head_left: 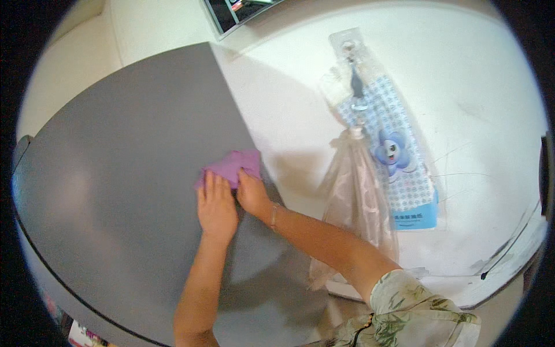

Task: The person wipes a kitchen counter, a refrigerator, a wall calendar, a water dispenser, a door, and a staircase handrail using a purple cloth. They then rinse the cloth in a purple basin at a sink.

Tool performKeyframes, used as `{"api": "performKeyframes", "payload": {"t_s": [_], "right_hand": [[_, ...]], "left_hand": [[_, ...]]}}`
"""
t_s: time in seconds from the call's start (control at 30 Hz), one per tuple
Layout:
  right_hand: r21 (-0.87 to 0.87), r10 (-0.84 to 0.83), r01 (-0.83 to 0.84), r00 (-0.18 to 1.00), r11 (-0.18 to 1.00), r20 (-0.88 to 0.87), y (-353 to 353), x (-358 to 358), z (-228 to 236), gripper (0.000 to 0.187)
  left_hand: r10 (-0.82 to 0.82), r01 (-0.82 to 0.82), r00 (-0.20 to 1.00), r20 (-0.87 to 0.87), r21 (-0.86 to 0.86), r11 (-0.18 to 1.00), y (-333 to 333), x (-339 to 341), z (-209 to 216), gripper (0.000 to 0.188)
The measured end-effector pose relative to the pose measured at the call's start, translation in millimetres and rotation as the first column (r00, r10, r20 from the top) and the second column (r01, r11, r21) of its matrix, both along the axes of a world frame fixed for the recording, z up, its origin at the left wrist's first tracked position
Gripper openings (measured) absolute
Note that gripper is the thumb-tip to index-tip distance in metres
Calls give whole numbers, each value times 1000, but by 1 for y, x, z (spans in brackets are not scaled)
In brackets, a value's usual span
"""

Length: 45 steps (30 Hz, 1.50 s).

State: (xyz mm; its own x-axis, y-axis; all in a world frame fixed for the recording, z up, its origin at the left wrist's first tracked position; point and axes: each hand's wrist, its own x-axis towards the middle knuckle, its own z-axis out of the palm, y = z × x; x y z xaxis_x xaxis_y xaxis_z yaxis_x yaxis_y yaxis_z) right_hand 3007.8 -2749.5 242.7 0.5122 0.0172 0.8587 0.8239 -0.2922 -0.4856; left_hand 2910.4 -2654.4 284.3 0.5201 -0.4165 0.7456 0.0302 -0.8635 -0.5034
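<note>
A purple cloth (234, 165) lies bunched against a broad, smooth grey panel (133, 127), close to the panel's right edge. My left hand (218, 202) rests on the cloth's lower left part, its fingers stretched out flat. From the right, my right hand (252, 192) grips the cloth, thumb and fingers closed on its lower right part. Some of the right fingers are hidden. The two hands are side by side.
On the white wall (480, 115) to the right hangs a blue-and-white patterned plastic pack (404, 156) with a flower figure. Beside it hangs a sheer pale bag (355, 196). A dark-framed object (222, 14) shows at the top. Colourful items (81, 335) sit at lower left.
</note>
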Motion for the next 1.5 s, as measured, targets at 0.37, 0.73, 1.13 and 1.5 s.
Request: {"api": "performKeyframes", "payload": {"t_s": [0.37,0.73,1.13,1.5], "right_hand": [[-442,-61,22,995,897,-75,-59,-10,-101,29],[-272,-199,309,909,911,366,-167,-117,95,34],[-238,-261,861,381,450,887,-267,-178,259,32],[79,-266,933,19,351,964,-273,-117,338,28]], "left_hand": [[10,8,981,-193,88,996,-11,13,-104,39],[-692,596,698,184,-685,419,-81,17,1,28],[-873,970,178,453,-230,79,-153,19,190,36],[-637,857,475,608,-155,491,-214,81,245,62]]}}
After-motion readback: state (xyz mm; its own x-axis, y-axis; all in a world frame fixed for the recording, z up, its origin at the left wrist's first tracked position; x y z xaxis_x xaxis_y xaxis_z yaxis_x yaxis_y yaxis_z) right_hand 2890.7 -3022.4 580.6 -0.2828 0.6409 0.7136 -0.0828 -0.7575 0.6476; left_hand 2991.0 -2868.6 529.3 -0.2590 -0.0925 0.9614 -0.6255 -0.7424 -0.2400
